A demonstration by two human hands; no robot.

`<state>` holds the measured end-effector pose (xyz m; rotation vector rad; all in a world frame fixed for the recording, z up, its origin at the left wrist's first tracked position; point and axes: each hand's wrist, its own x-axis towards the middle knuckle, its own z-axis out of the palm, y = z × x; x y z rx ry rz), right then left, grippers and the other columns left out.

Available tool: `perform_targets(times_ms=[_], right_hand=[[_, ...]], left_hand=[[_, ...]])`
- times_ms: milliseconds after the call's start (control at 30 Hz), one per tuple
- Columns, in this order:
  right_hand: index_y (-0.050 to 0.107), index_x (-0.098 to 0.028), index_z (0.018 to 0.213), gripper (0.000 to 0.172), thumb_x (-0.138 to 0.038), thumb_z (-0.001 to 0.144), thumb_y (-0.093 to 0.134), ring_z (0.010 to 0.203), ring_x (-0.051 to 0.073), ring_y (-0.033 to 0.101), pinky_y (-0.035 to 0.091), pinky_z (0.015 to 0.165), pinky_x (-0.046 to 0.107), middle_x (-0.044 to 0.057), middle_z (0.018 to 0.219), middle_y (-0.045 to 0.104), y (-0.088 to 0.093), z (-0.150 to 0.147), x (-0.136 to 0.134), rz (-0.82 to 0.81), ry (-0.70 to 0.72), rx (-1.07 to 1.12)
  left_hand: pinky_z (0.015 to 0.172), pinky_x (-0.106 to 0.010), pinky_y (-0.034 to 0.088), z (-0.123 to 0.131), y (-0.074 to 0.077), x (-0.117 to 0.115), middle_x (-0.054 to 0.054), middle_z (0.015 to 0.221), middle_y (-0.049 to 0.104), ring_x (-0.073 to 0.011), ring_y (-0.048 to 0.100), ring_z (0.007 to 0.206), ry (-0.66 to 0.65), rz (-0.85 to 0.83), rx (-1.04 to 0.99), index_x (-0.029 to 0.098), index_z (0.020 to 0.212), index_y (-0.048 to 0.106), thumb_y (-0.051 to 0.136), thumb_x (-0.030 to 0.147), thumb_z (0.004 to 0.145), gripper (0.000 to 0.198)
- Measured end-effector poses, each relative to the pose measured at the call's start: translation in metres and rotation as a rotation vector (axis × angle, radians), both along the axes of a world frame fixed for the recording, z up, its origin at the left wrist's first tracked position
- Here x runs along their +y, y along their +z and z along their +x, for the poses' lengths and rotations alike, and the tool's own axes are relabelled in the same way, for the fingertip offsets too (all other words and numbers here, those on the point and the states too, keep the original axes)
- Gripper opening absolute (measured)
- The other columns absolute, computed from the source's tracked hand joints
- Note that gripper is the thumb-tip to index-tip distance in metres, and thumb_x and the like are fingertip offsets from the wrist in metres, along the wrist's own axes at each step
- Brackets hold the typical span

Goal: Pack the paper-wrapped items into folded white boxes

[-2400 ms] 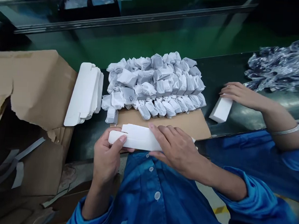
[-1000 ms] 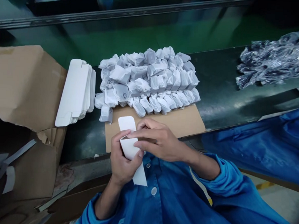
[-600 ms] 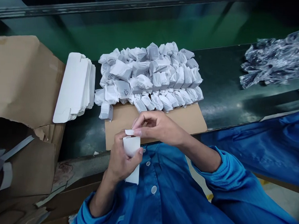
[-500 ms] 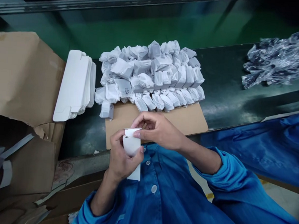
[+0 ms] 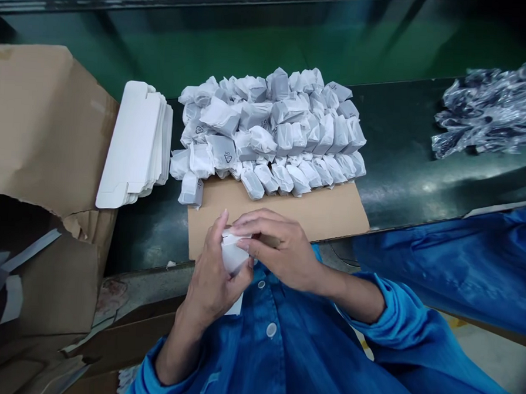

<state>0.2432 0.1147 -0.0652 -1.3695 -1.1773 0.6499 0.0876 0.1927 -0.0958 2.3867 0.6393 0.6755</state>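
Box (image 5: 234, 257) before the jacket (image 5: 308, 352), gripped around its sides by left hand (image 5: 212, 282); right hand (image 5: 282, 248) touches its top end, pinching or pressing cannot be told; beyond, card (image 5: 288, 213) bearing wrapped packets (image 5: 286, 133).

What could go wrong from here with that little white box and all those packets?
The white box might crease if squeezed too hard: the left hand grips it while the right hand touches its upper end. The wrapped packets are heaped unevenly just beyond the hands, so a bump could topple a few. The stack of flat white cartons has ragged edges and might slide if knocked.
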Motion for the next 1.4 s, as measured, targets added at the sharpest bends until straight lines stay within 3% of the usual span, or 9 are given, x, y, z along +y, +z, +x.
perform_targets(times_ms=[400,533,667,867,967,1100,1200,1267,1400], right_hand=[[0.072,-0.02,0.108,0.019,-0.024,0.097,0.057,0.104,0.02,0.067,0.054,0.09,0.041,0.009,0.111,0.075,-0.013,-0.023,0.001,0.082,-0.104,-0.221],[0.068,-0.022,0.121,0.027,-0.024,0.099,0.053,0.106,0.019,0.067,0.056,0.092,0.04,0.007,0.117,0.073,0.001,-0.014,0.009,0.075,0.085,-0.336],[0.048,-0.02,0.145,0.043,-0.015,0.104,0.038,0.124,0.02,0.058,0.054,0.099,0.04,0.008,0.139,0.061,0.021,0.006,0.055,0.075,0.15,-0.824],[0.068,-0.014,0.109,0.046,-0.005,0.102,0.024,0.133,0.02,0.051,0.036,0.118,0.043,0.006,0.123,0.068,0.018,0.002,0.143,0.237,0.454,-1.647],[0.064,-0.015,0.117,0.043,-0.006,0.103,0.024,0.118,0.017,0.06,0.039,0.115,0.041,0.004,0.111,0.07,0.036,0.012,0.111,0.159,0.352,-1.488],[0.05,-0.015,0.139,0.04,-0.028,0.101,0.051,0.11,0.024,0.066,0.055,0.089,0.038,0.011,0.126,0.067,0.052,0.052,0.016,-0.229,0.218,-1.021],[0.044,-0.019,0.146,0.048,-0.029,0.1,0.052,0.111,0.026,0.068,0.057,0.086,0.038,0.011,0.132,0.066,0.032,0.07,-0.033,-0.556,0.301,-0.933],[0.04,-0.018,0.149,0.054,-0.03,0.099,0.055,0.113,0.027,0.067,0.057,0.086,0.038,0.012,0.135,0.064,0.013,0.067,-0.047,-0.644,0.157,-0.944],[0.048,-0.013,0.144,0.056,-0.04,0.097,0.059,0.106,0.031,0.067,0.056,0.078,0.04,0.017,0.12,0.069,-0.009,0.044,-0.049,-0.642,-0.227,-1.066]], left_hand=[[0.096,-0.04,0.054,-0.002,-0.001,-0.005,-0.016,0.137,0.055,-0.0274,0.061,0.121,0.097,-0.041,-0.074,0.02,0.151,0.03,0.065,0.03,0.086,0.074],[0.097,-0.038,0.052,-0.005,-0.009,-0.005,-0.013,0.131,0.057,-0.0258,0.061,0.119,0.267,-0.172,-0.212,0.02,0.137,0.045,0.07,0.034,0.082,0.062],[0.08,-0.031,0.055,-0.01,-0.014,0.011,-0.004,0.108,0.063,-0.0183,0.066,0.092,0.59,-0.564,-0.517,0.022,0.12,0.052,0.071,0.04,0.083,0.045],[0.089,-0.026,0.053,-0.036,-0.005,0.041,0.003,0.092,0.064,-0.0109,0.063,0.089,0.697,-0.726,-0.894,0.021,0.098,0.058,0.067,0.033,0.086,0.02],[0.098,-0.032,0.052,-0.041,-0.007,0.047,0.004,0.09,0.06,-0.0122,0.062,0.094,0.704,-0.677,-0.913,0.021,0.091,0.055,0.062,0.032,0.089,0.013],[0.098,-0.042,0.054,-0.025,-0.023,0.055,0.002,0.09,0.057,-0.0158,0.064,0.094,0.751,-0.576,-0.893,0.02,0.094,0.05,0.064,0.034,0.087,0.02],[0.106,-0.045,0.048,-0.014,-0.029,0.053,-0.005,0.109,0.06,-0.0202,0.062,0.108,0.752,-0.466,-0.757,0.019,0.109,0.053,0.074,0.027,0.079,0.038],[0.112,-0.047,0.043,-0.014,-0.025,0.048,-0.013,0.132,0.055,-0.0262,0.053,0.128,0.704,-0.218,-0.492,0.019,0.125,0.054,0.076,0.023,0.078,0.052],[0.115,-0.052,0.039,-0.009,0.0,0.043,-0.016,0.146,0.051,-0.0317,0.046,0.139,0.277,0.321,-0.091,0.022,0.143,0.047,0.071,0.024,0.085,0.063]])
